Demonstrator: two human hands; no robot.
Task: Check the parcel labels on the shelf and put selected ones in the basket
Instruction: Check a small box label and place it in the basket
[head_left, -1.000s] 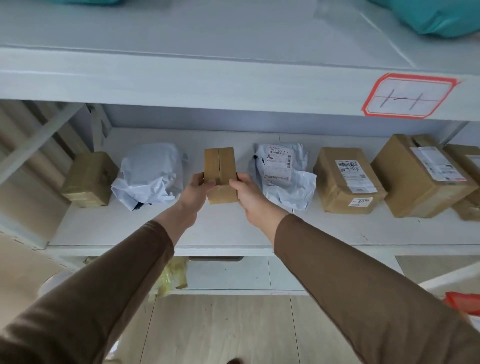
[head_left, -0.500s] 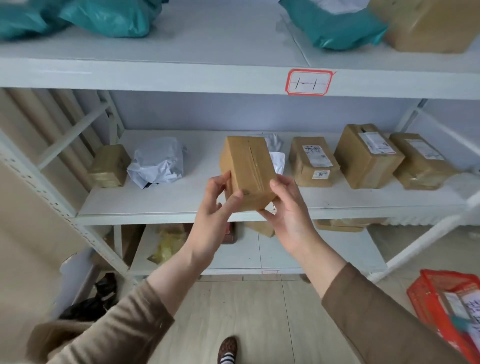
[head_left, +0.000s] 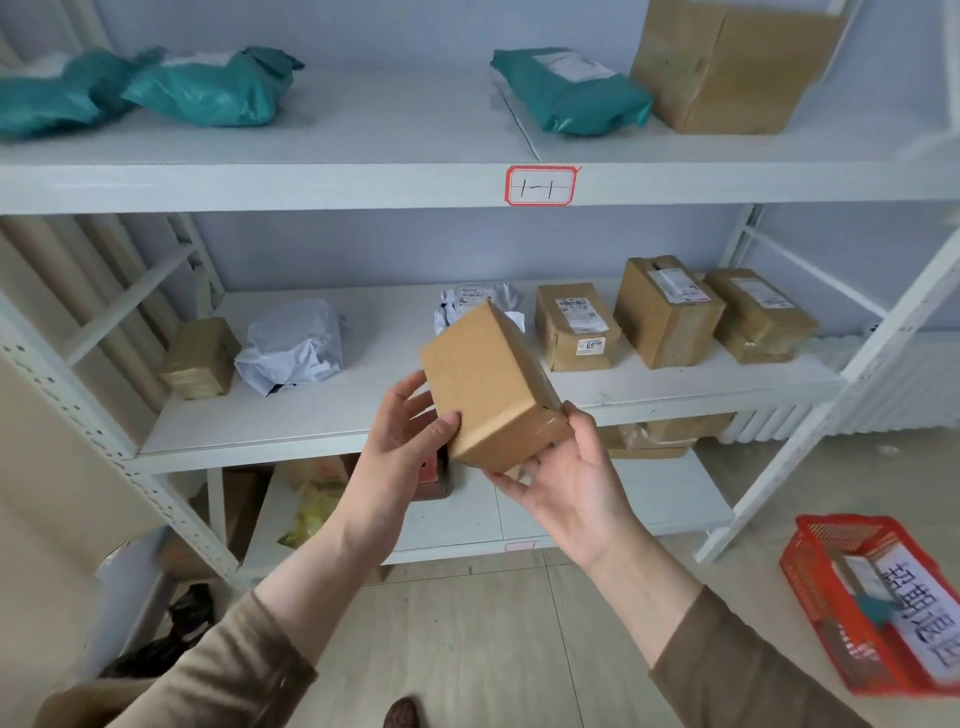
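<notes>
A small brown cardboard parcel (head_left: 488, 384) is held tilted in the air in front of the middle shelf (head_left: 322, 410). My left hand (head_left: 410, 436) grips its left side with thumb and fingers. My right hand (head_left: 566, 478) cups its lower right corner from below. No label shows on the faces turned toward me. A red plastic basket (head_left: 831, 597) stands on the floor at the lower right with a labelled parcel inside.
The middle shelf holds a taped box (head_left: 200, 358), a white poly bag (head_left: 291, 345), another white bag (head_left: 467, 301) and three labelled boxes (head_left: 576, 327). Teal bags (head_left: 208, 88) and a large box (head_left: 727, 62) lie on the top shelf. White shelf posts (head_left: 841, 405) stand near the basket.
Both hands lifted the small parcel off the middle shelf, drew it toward me and tilted it. The view pulled back, so the top shelf and the red basket came into sight.
</notes>
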